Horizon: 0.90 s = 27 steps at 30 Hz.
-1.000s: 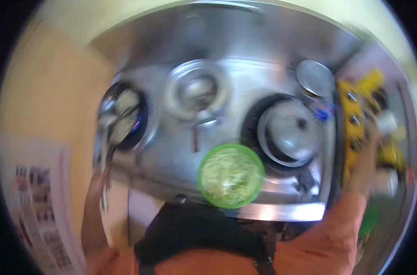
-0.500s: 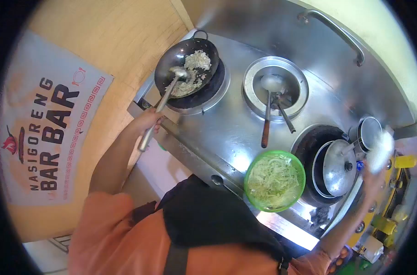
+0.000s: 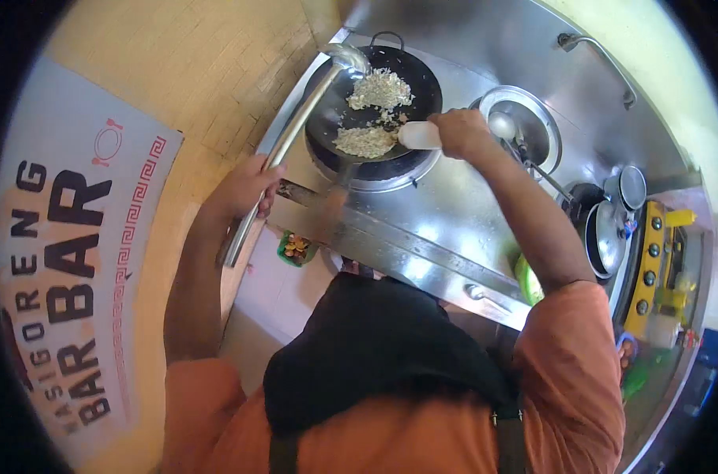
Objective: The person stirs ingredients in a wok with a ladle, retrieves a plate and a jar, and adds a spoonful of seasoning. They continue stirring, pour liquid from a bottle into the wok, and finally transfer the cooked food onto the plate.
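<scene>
A long metal ladle (image 3: 296, 126) slants up from my left hand (image 3: 248, 188), whose fingers wrap its handle. The ladle's bowl is raised at the wok's upper left rim. Below it, the dark wok (image 3: 327, 118) holds two heaps of fried rice (image 3: 379, 88) on a burner. My right hand (image 3: 463, 133) reaches over the wok's right side, closed on a small white container (image 3: 420, 136). The container lies tilted, its far end just above the lower rice heap. Its mouth, and whether anything comes out, I cannot make out.
Right of the wok, a round metal pot (image 3: 555, 142) holds ladles. Farther right are a lidded pan (image 3: 608, 237) and a yellow stove (image 3: 647, 272). The green basket (image 3: 527, 278) is partly behind my right arm. A spoon (image 3: 485, 296) lies on the counter's front edge.
My left hand has lifted the ladle out of the rice. My right hand has swung from the far right to the wok with the white container. The view has shifted.
</scene>
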Tool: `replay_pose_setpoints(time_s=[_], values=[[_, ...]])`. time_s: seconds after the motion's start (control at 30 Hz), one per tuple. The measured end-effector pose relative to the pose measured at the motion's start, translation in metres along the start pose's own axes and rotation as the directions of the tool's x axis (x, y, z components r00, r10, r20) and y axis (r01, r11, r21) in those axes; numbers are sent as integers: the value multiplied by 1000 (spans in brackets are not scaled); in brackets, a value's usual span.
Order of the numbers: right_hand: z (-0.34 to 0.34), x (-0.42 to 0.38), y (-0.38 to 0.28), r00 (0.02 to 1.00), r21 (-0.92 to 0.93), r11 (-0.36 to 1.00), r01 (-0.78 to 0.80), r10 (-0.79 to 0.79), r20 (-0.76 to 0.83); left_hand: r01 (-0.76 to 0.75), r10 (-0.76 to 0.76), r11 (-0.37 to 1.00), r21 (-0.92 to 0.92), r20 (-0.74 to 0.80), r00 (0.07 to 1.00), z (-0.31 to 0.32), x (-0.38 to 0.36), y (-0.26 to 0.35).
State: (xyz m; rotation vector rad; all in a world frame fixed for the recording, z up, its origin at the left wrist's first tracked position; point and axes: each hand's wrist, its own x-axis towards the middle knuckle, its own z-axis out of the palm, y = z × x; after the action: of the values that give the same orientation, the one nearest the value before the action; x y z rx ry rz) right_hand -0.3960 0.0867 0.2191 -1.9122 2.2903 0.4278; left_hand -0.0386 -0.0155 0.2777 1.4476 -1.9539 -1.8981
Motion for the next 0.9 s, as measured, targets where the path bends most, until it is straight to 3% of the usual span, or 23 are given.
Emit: replay_pose_setpoints(time_s=[0.2, 0.4, 0.47, 0.57, 0.63, 0.8, 0.9], values=[[-15, -22, -23, 996, 6, 996, -93, 93, 16, 51, -54, 998, 22, 164, 985, -66, -32, -52], [-16, -21, -39, 977, -32, 987, -160, 154, -148, 110, -113, 994, 27, 265, 958, -73, -48, -87], [-25, -23, -42, 985, -59, 984, -168, 165, -43, 110, -111, 994, 21, 306, 945, -71, -40, -95], [-22, -16, -36, 970, -54, 971, -232, 226, -94, 29, -56, 996, 86, 336, 940, -71, 7, -111], [-20, -15, -34, 965, -51, 968, -245, 239, -104, -22, -27, 989, 147, 323, 946, -71, 28, -101], [-22, -22, -40, 968, -65, 969, -238, 231, -97, -69, 71, 997, -19, 262, 962, -84, 64, -58], [-29, -32, -50, 951, -15, 952, -306, 306, 46, -120, 131, 991, -54, 301, 945, -109, 60, -34]])
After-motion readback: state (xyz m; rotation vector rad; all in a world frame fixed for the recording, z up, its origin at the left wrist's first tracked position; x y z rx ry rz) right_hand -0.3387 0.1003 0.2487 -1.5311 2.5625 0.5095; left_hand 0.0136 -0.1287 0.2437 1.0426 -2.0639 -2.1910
